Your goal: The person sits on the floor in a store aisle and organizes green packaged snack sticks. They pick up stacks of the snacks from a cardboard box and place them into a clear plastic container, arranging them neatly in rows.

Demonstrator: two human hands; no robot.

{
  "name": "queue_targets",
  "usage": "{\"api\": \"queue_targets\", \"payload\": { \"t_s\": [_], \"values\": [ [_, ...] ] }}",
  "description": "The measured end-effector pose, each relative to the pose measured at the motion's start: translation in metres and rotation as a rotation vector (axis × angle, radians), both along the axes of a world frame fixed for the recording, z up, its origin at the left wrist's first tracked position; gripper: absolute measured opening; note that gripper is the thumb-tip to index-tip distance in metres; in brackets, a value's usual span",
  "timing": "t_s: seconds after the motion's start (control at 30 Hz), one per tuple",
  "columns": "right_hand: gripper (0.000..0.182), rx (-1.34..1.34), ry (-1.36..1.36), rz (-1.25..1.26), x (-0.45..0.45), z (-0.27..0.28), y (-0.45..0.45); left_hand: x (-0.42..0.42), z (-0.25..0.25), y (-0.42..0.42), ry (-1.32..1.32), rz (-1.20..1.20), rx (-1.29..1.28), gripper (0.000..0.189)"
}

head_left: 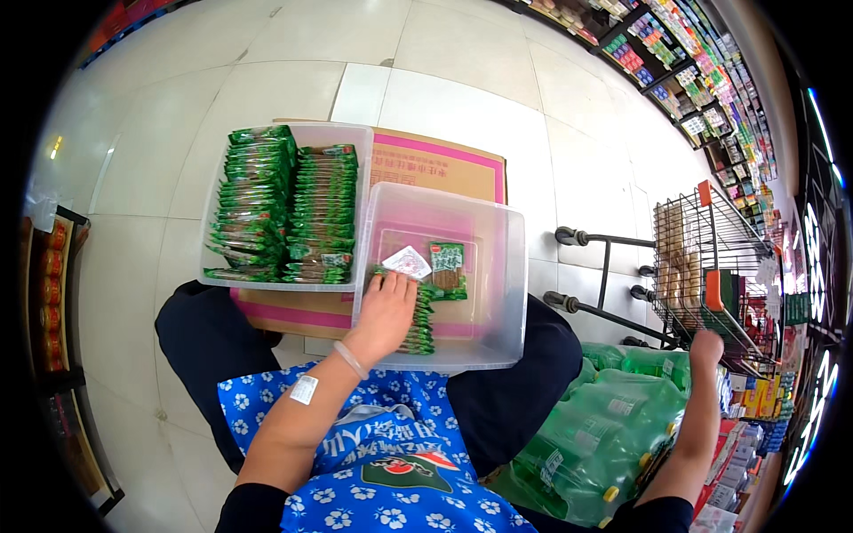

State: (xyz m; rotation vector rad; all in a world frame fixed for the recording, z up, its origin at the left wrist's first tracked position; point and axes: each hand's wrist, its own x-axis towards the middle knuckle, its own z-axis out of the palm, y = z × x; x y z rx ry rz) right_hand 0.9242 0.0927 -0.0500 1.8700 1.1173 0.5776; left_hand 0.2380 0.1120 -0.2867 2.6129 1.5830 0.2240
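Observation:
My left hand (385, 312) lies inside the right clear plastic bin (500, 333), its fingers on a row of green snack packets (421, 326) standing on edge. Beyond the fingertips is a white printed card (406, 262); beside it one green-and-brown packet (448, 270) lies flat on the bin's floor. The left clear plastic bin (212, 233) holds two long rows of the same packets (323, 206). My right hand (706, 350) is raised at the far right, by a wire shopping cart; its fingers cannot be made out.
Both bins rest on a cardboard box (466, 166) with pink stripes, between my knees. The wire cart (680, 266) holds packed goods. Shrink-wrapped green bottles (600, 426) stand at the right. Stocked shelves (666, 73) line the upper right; another shelf (73, 293) is at the left edge.

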Motion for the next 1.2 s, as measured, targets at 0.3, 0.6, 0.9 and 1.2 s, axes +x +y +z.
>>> {"api": "queue_targets", "payload": {
  "t_s": [0.3, 0.6, 0.9, 1.2],
  "values": [
    [0.044, 0.691, 1.887, 0.198, -0.319, -0.021, 0.220, 0.001, -0.006, 0.002, -0.003, 0.052, 0.026, 0.053],
    [0.034, 0.724, 2.541, -0.850, -0.543, -0.243, 0.332, 0.002, -0.014, -0.006, 0.021, 0.084, 0.065, 0.041],
    [0.031, 0.379, 1.978, 0.055, -0.518, -0.235, 0.330, 0.004, -0.004, -0.008, 0.047, 0.058, -0.050, 0.049],
    [0.052, -0.035, 1.592, 0.289, -0.460, -0.213, 0.144, 0.003, 0.000, 0.001, -0.036, 0.050, -0.044, 0.046]
  ]
}}
